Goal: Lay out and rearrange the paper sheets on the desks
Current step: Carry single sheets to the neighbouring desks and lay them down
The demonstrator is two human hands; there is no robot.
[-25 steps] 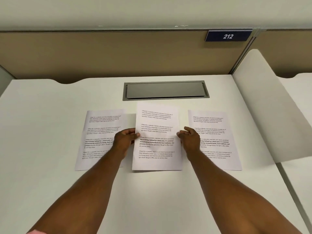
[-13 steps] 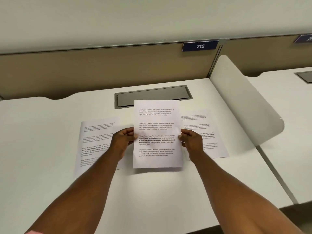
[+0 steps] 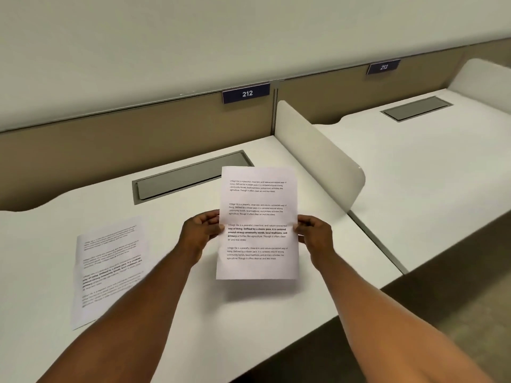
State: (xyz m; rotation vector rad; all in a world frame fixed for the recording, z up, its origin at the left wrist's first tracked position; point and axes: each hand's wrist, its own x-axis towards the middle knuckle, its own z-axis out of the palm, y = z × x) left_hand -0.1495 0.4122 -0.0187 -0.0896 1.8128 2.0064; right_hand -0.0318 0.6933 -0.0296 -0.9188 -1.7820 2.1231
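Note:
I hold one printed paper sheet (image 3: 258,214) upright in the air above the right part of desk 212 (image 3: 193,308). My left hand (image 3: 200,230) pinches its left edge and my right hand (image 3: 315,234) pinches its right edge. A second printed sheet (image 3: 107,269) lies flat on the left part of the same desk, partly covered by my left forearm. The sheet that lay on the right is hidden behind the held one.
A white curved divider (image 3: 318,156) separates desk 212 from desk 213 (image 3: 431,172) on the right. Each desk has a grey cable hatch (image 3: 190,175) near the back panel. Blue number plates (image 3: 246,93) hang on the tan partition. Dark floor shows at lower right.
I lifted the middle sheet off the desk with both hands. My view swung to the right, bringing desk 213 into sight.

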